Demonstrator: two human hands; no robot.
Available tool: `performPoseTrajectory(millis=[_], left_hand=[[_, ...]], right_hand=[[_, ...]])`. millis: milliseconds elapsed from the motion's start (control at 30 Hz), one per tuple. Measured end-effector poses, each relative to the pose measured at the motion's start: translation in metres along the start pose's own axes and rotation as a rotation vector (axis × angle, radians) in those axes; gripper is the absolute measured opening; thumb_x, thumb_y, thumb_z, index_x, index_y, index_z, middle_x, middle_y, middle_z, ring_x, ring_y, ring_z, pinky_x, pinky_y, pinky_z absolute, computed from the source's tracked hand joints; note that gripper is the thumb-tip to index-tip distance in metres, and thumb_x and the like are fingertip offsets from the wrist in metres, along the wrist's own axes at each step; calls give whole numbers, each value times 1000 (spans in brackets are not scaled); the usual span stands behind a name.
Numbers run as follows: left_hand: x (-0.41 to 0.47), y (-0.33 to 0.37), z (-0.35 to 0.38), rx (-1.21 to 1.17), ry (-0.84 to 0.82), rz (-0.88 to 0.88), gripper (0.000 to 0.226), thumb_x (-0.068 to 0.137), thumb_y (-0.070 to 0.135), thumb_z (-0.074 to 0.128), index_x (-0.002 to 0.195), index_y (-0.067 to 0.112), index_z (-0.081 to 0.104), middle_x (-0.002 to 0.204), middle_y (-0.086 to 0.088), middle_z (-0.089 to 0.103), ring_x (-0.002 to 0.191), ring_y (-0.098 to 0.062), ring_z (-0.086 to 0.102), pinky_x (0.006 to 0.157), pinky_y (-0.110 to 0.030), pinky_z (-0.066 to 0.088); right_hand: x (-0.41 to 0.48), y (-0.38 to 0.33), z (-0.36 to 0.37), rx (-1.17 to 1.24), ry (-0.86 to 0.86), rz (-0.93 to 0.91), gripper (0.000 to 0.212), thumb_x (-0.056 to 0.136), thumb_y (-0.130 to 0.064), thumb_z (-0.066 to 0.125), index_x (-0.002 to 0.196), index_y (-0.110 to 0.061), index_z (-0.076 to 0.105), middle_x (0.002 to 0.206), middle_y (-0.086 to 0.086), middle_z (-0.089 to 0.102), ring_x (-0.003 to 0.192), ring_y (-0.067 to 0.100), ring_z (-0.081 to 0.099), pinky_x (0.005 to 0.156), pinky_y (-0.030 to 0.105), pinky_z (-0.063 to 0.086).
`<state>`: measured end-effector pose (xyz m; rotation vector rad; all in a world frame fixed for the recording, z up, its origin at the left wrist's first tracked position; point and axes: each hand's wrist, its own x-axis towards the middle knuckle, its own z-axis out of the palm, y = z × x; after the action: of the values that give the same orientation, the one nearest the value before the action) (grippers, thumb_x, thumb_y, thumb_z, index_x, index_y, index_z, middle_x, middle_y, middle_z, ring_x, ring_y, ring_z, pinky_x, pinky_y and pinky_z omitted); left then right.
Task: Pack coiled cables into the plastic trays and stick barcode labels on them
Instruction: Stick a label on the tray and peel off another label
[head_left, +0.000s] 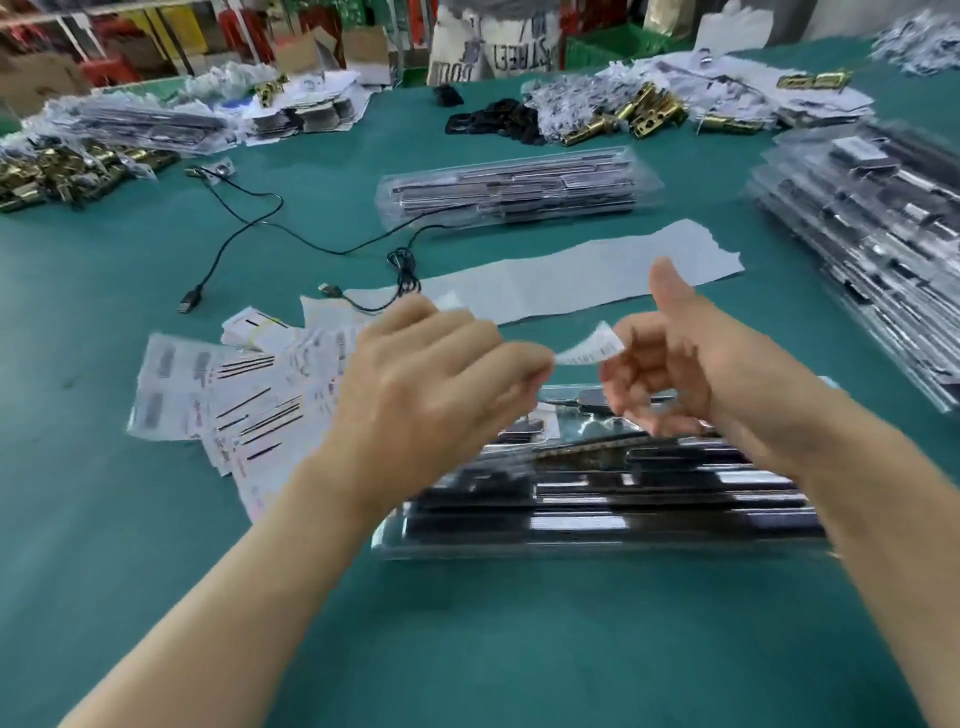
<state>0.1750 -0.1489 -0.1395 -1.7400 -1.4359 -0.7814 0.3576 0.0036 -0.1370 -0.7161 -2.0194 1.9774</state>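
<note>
Green desk (467, 649) cluttered with label sheets (218, 395); left grip (426, 374) pinches barcode label (589, 348) over the tray stack (597, 499), likely ready to stick; right grip (691, 358) curled at its other end, hold unclear.

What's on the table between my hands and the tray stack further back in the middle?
A long white paper strip lies there, seen in the head view, with a black cable over its left end.

Glossy clear plastic trays (597, 519), matt paper label (592, 345), green cloth table (467, 649)
</note>
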Motion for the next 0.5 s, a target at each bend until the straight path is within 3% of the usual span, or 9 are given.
performPoseTrajectory(millis=[133,267,367,500], left_hand=[[-6,14,12,2,-47,121,12,90,14,78,78,16,78,58,0,56,50,-23,51,51,-34,40],[-4,20,20,-13,-94,181,10,89,14,80,78,15,80,59,-1,57,48,-25,50,49,-36,41],[-3,24,24,-29,-131,189,10,88,14,81,78,15,79,59,-1,57,49,-25,50,49,-36,42],[-3,28,27,-50,-180,171,9,89,16,81,81,15,80,61,0,60,50,-24,52,51,-37,43]], right_hand=[[-18,5,-26,-152,-23,-83,47,82,-65,67,73,-20,70,74,11,68,53,16,55,39,20,33],[-22,13,-35,-214,3,-95,25,88,-36,75,70,-20,70,62,2,66,46,9,50,42,14,33],[-23,21,-39,-223,43,-107,20,91,-27,73,74,-18,71,58,-3,63,48,11,46,47,14,37],[-24,25,-48,-307,70,-148,15,93,-31,73,81,-23,74,62,-6,64,51,6,48,51,15,41]])
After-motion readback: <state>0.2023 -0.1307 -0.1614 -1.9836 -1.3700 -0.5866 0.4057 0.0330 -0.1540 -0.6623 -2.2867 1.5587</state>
